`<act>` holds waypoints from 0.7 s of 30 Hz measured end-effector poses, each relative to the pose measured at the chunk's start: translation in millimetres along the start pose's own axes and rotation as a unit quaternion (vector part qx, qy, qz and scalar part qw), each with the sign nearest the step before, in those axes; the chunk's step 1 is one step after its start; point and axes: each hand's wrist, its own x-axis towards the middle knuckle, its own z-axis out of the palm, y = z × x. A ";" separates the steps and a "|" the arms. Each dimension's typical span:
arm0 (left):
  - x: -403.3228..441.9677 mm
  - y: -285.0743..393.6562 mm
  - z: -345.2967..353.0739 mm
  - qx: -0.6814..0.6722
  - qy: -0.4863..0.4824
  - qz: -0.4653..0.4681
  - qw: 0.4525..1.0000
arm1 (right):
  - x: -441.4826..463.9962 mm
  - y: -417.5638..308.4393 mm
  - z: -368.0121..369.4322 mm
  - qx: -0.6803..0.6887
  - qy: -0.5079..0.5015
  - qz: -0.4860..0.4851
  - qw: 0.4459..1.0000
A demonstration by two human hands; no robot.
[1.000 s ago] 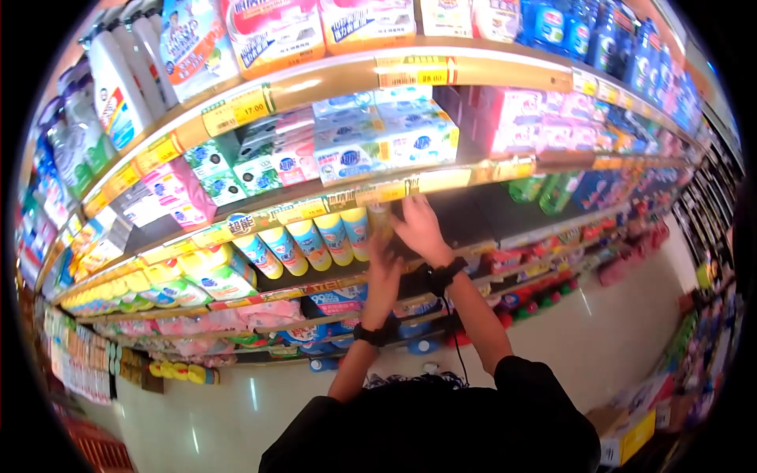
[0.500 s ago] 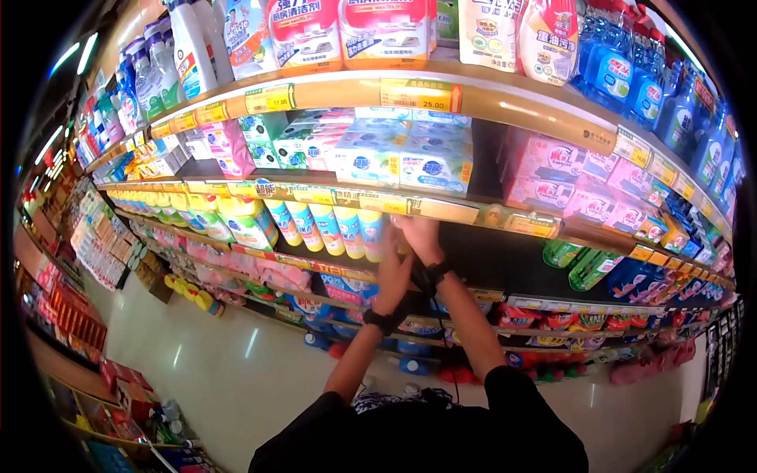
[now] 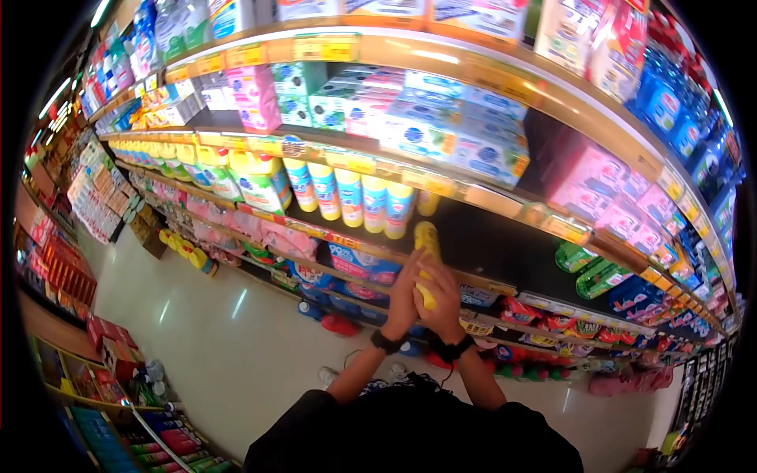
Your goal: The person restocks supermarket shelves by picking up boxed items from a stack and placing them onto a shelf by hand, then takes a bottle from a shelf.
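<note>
A yellow cylindrical bottle point(image 3: 426, 236) is between my two hands, tilted, just in front of the shelf edge. My right hand point(image 3: 444, 301) is wrapped round it from the right side. Against its left side, my left hand point(image 3: 403, 298) is closed too, with its fingers partly hidden. The bottle's label is mostly covered. Behind my hands, to the left, a row of yellow-capped bottles with blue labels point(image 3: 350, 197) stands upright on the shelf. Another yellow bottle point(image 3: 428, 203) stands farther back at the row's right end.
Above is a shelf of boxed tissue-like packs point(image 3: 418, 130) with a price-tag strip. Green bottles point(image 3: 599, 277) lie to the right. Bagged packs point(image 3: 363, 262) fill the shelf below. Pale floor point(image 3: 205, 315) runs along the left.
My hands have come down and back from under the price strip, and a yellow bottle now shows between them. The view has shifted, with the shelves appearing closer and farther right.
</note>
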 end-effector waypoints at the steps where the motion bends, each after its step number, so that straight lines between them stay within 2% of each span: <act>1: -10.1 1.9 -10.4 -0.041 -0.008 -0.030 0.999 | -5.7 -10.4 4.1 -0.024 -0.009 -0.025 0.999; 3: -26.5 12.0 -35.0 -0.126 -0.026 -0.090 0.988 | -16.1 -30.8 21.2 -0.062 -0.022 -0.070 0.995; 6: -51.4 8.7 -78.9 -0.138 -0.051 -0.093 0.985 | -24.7 -65.8 54.1 -0.065 -0.048 -0.118 0.990; 7: -59.3 8.7 -91.1 -0.133 -0.012 -0.106 0.985 | -21.7 -78.4 65.9 -0.042 -0.060 -0.131 0.989; 9: -75.0 9.5 -127.4 -0.048 0.006 -0.090 0.995 | -11.6 -105.6 93.8 0.008 -0.074 -0.134 0.988; 11: -93.3 11.1 -166.7 0.041 0.034 -0.081 0.995 | -9.8 -126.3 132.6 0.116 -0.082 -0.002 0.990; 13: -106.9 17.2 -217.2 0.136 0.011 -0.179 0.974 | -1.8 -149.3 163.1 0.201 -0.140 0.119 0.962; 14: -114.9 19.5 -240.9 0.177 0.001 -0.233 0.956 | 1.2 -153.3 183.9 0.310 -0.156 0.225 0.911; 15: -119.3 20.0 -262.6 0.173 0.051 -0.257 0.950 | 2.1 -156.3 207.5 0.404 -0.170 0.334 0.834; 16: -130.2 23.5 -289.6 0.142 0.032 -0.298 0.943 | -0.3 -161.2 227.8 0.480 -0.177 0.444 0.736; 18: -153.8 30.2 -338.8 0.022 0.045 -0.300 0.953 | 16.5 -188.4 259.3 0.564 -0.236 0.424 0.668; 19: -164.9 38.1 -360.8 0.002 0.022 -0.348 0.937 | 15.2 -195.8 284.3 0.568 -0.263 0.408 0.665; 21: -182.9 47.7 -389.9 -0.098 0.049 -0.386 0.916 | 43.5 -235.7 307.0 0.577 -0.354 0.399 0.619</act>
